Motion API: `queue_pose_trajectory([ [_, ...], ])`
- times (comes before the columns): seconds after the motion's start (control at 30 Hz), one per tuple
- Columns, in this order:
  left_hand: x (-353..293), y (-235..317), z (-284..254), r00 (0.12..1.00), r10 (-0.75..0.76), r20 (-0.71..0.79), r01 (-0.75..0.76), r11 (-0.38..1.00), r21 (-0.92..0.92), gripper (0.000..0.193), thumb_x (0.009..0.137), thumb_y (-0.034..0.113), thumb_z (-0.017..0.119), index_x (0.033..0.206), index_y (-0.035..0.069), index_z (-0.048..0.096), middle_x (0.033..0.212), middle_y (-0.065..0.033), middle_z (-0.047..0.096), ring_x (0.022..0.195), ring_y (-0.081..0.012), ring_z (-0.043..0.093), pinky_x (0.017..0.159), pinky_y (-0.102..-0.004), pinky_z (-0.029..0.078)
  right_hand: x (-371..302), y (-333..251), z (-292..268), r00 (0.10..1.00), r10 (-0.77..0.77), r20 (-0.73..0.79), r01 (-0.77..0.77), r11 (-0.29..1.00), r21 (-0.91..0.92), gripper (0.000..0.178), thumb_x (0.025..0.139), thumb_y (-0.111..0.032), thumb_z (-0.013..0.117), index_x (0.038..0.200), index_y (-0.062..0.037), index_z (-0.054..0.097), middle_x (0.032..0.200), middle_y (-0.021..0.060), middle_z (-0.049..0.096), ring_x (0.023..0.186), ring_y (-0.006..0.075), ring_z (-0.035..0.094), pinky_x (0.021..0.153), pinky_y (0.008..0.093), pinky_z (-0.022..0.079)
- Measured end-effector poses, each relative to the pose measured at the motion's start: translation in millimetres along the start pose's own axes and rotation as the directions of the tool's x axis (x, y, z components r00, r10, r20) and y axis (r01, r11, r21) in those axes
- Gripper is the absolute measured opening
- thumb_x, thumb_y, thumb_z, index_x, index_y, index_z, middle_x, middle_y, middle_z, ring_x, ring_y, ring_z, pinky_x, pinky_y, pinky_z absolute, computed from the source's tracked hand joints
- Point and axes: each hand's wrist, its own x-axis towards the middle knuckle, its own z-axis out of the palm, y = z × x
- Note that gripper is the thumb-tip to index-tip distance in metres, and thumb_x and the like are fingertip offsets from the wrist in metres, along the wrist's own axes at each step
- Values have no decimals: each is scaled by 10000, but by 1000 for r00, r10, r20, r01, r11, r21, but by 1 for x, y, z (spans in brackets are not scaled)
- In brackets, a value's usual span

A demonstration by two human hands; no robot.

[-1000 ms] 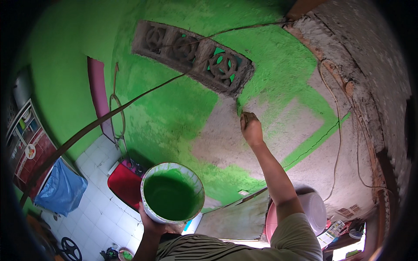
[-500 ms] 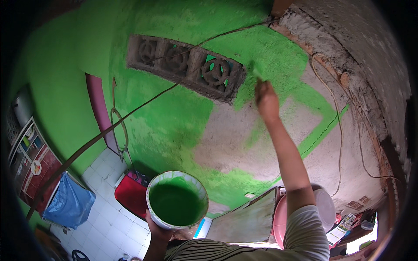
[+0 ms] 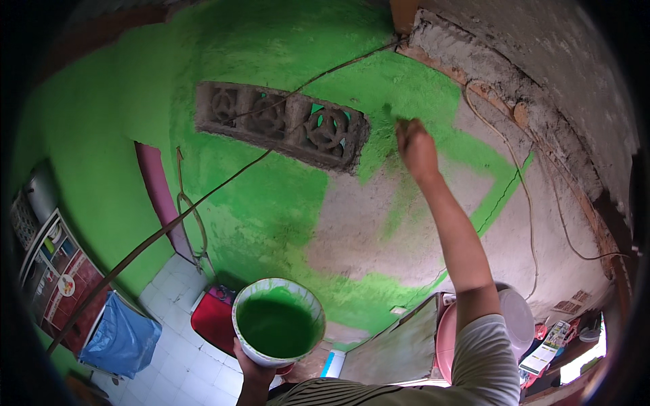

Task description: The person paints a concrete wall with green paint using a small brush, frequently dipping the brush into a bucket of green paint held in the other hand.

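Observation:
My right hand is raised to the wall right of the vent blocks, closed around a paintbrush. The paintbrush is blurred and partly lost against the green; its dark bristles are at the painted surface. My left hand grips the side of a white bucket low in front of me, fingers partly hidden beneath it. Green paint fills part of the bucket and streaks its inner wall. The wall is bright green above and at left, with a bare greyish-pink patch in the middle and more bare plaster at right.
Decorative vent blocks sit in the wall, crossed by a dark cable. A thinner cord hangs at right. Below stand a red bin, a grey panel, a pink basin and a cabinet with a blue bag.
My view has tilted and shifted slightly, so the wall sits lower and further left. Against the vent blocks, my right hand and the paintbrush are slightly higher and further right. The left hand still holds the bucket.

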Motion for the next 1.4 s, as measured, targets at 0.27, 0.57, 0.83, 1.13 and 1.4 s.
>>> queue_pose_trajectory([
  [0.27, -6, -1, 8, 998, 33, -44, -32, 999, 29, 649, 1021, 547, 292, 1427, 83, 496, 1389, -129, 580, 1276, -328, 566, 1079, -502, 476, -96, 5, 31, 937, -5, 349, 102, 960, -259, 261, 964, -97, 577, 1191, 22, 625, 1052, 175, 628, 921, 311, 664, 676, 424, 590],
  [0.57, -13, 3, 17, 998, 64, 6, -64, 987, 146, 596, 1033, 494, 327, 1413, 70, 502, 1372, -127, 590, 1248, -302, 589, 1048, -457, 503, -166, -17, 28, 928, 77, 365, -100, 994, 45, 151, 952, -94, 615, 1010, 33, 671, 927, 225, 621, 781, 386, 652, 668, 458, 564],
  [0.83, -14, -4, 8, 999, 20, -27, -19, 998, 62, 604, 1025, 518, 345, 1415, 83, 495, 1379, -115, 584, 1253, -305, 587, 1056, -469, 499, -24, 3, -29, 982, 107, -157, -103, 994, 33, 261, 976, -121, 611, 1194, 20, 644, 970, 244, 625, 753, 402, 657, 664, 466, 560],
  [1.13, -3, -10, 7, 998, -58, -38, 57, 998, -22, 603, 1029, 520, 343, 1427, 93, 499, 1396, -118, 580, 1288, -313, 564, 1085, -499, 478, -182, -18, 34, 939, 135, 315, -118, 990, -73, 249, 926, -67, 613, 1136, 66, 632, 1024, 231, 634, 890, 362, 654, 740, 434, 583],
  [1.4, 17, -10, 1, 999, -35, 35, 35, 999, 11, 615, 1047, 507, 311, 1471, 90, 468, 1435, -140, 550, 1316, -317, 541, 1112, -491, 450, -183, -99, -80, 676, 587, 446, -734, 484, 476, 218, 998, -140, 642, 1121, 26, 710, 935, 104, 728, 703, 139, 635, 633, 267, 524],
])
